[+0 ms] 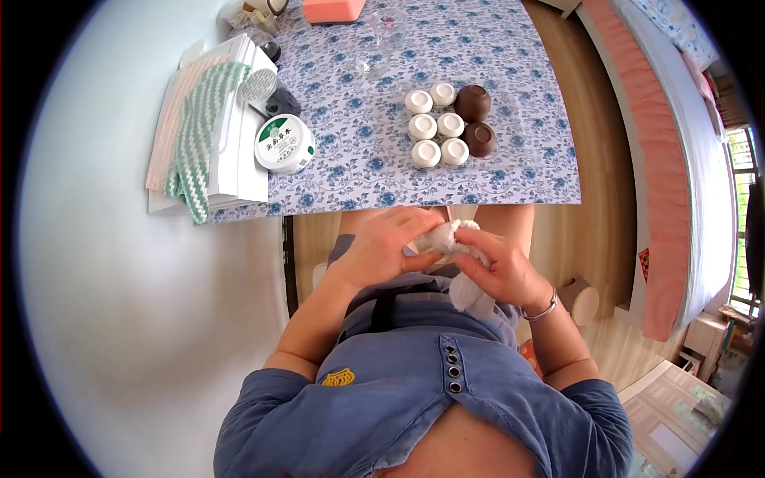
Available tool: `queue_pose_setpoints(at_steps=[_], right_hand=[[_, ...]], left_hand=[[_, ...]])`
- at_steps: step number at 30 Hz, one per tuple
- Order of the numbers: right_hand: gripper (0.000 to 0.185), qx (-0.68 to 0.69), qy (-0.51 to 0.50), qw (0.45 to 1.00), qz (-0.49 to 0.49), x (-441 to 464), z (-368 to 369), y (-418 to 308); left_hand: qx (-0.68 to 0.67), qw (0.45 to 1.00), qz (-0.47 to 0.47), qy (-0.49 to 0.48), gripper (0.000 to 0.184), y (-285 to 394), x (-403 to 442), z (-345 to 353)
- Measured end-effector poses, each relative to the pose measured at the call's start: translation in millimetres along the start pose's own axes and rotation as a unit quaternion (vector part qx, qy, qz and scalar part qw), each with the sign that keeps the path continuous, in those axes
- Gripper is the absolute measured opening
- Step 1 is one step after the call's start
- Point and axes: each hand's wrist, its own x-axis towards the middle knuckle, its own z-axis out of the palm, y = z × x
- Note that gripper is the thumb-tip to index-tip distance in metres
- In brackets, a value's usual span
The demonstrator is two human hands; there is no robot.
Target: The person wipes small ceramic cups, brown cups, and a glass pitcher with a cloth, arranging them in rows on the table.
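Above the lap, just off the table's near edge, my left hand (390, 245) and my right hand (498, 267) are close together. A white cloth (472, 293) is bunched in my right hand's fingers and hangs below them. Between the hands is a small whitish item, partly wrapped by the cloth; my left hand's fingers close around its left side, and its shape is mostly hidden. On the flowered tablecloth (343, 179), several small white cups (426, 153) stand upside down beside two brown cups (480, 139).
A white round tub (284, 144) stands at the table's left, beside a white box (247, 159) draped with a green striped cloth (201, 131). Clear glassware (372, 60) and a pink box (333, 9) are farther back. A stool (580, 303) is at the right.
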Motion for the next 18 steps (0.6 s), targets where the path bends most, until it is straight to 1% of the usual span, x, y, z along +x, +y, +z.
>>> queue_pose_setpoints(at_steps=[1, 2, 3, 4, 5, 6, 8, 9, 10, 11, 12, 13, 15, 16, 17, 18], right_hand=[[0.026, -0.002, -0.071, 0.997, 0.025, 0.4, -4.3, 0.8], [0.025, -0.004, -0.141, 0.989, 0.049, 1.2, -7.2, 1.9], [0.025, -0.004, -0.140, 0.989, 0.050, 2.0, -8.4, 4.0], [0.025, -0.012, -0.162, 0.986, 0.034, 2.9, -9.2, 7.0], [0.026, -0.020, -0.185, 0.982, 0.018, 3.4, -9.4, 8.7], [0.026, -0.021, -0.185, 0.982, 0.018, 2.9, -8.1, 8.4], [0.030, -0.082, -0.118, 0.990, -0.009, 2.4, -2.7, 5.7], [0.030, -0.083, -0.118, 0.989, -0.010, 4.3, 0.2, 4.0], [0.034, -0.064, -0.046, 0.997, -0.024, 6.9, 3.0, 1.7], [0.037, -0.044, 0.026, 0.998, -0.037, 8.4, 4.2, 0.4], [0.041, -0.089, 0.070, 0.993, -0.040, 8.0, 1.8, 1.0], [0.041, -0.089, 0.069, 0.993, -0.041, 7.6, 0.6, -1.3], [0.044, -0.118, 0.092, 0.983, 0.107, 6.7, -2.6, -9.6], [0.039, -0.050, 0.085, 0.984, 0.148, 2.6, 0.6, -1.4], [0.039, -0.050, 0.085, 0.984, 0.149, 0.3, 3.0, -0.5], [0.034, -0.037, 0.090, 0.982, 0.161, -2.1, 6.6, -1.4]], left_hand=[[0.028, 0.999, 0.024, -0.012, 0.044, -2.1, -1.4, -0.3], [0.028, 0.999, 0.024, -0.012, 0.044, -4.5, -3.2, -0.3], [0.047, 0.998, 0.029, -0.030, 0.045, -7.0, -5.1, 0.2], [0.065, 0.996, 0.036, -0.048, 0.045, -8.9, -5.9, 1.5], [0.065, 0.996, 0.037, -0.049, 0.045, -10.0, -6.4, 3.4], [0.049, 0.998, 0.030, -0.040, 0.045, -10.4, -7.1, 4.7], [0.034, 0.999, 0.024, -0.031, 0.044, -9.9, -6.7, 6.2], [-0.008, 1.000, -0.005, -0.012, 0.044, -8.2, -4.6, 6.3], [-0.050, 0.998, -0.034, 0.008, 0.044, -6.9, -2.5, 5.7], [-0.050, 0.998, -0.035, 0.010, 0.044, -6.0, -1.0, 4.4], [-0.046, 0.998, -0.045, 0.013, 0.042, -5.2, 0.4, 2.9], [-0.043, 0.997, -0.055, 0.016, 0.040, -4.3, 1.5, 1.3], [-0.040, 0.998, -0.053, 0.008, 0.040, -1.4, 2.9, -1.9], [-0.038, 0.998, -0.051, -0.001, 0.040, -1.0, 3.6, -1.9], [-0.039, 0.998, -0.051, -0.002, 0.040, -2.0, 3.7, -0.6], [-0.028, 0.998, -0.047, -0.009, 0.043, -3.4, 2.9, 1.0]])
